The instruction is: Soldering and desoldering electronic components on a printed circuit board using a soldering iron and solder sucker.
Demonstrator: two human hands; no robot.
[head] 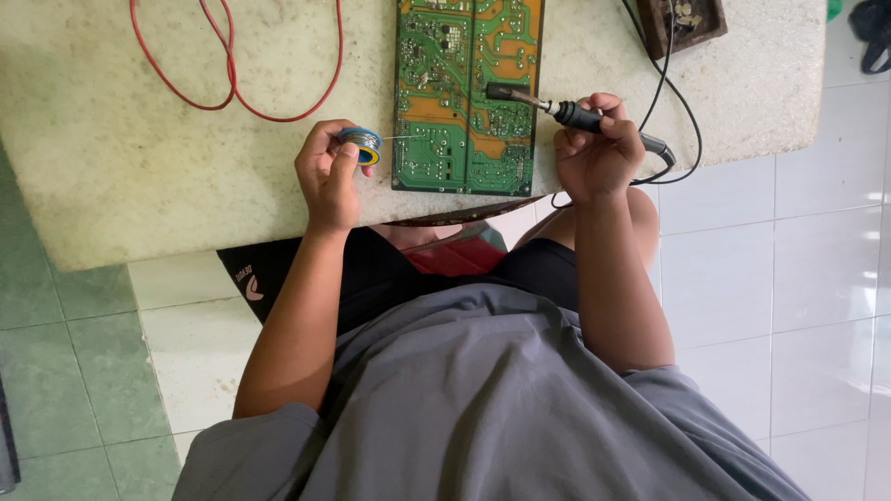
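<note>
A green and orange circuit board lies solder side up on a pale stone table. My left hand holds a small spool of solder wire just left of the board, and a thin strand runs from it onto the board. My right hand grips a black soldering iron at the board's right edge. Its tip points left over the board.
A red wire loops across the table to the left of the board. The iron's black cable curves past a dark wooden tray at the back right. My knees are under the table's near edge, above a tiled floor.
</note>
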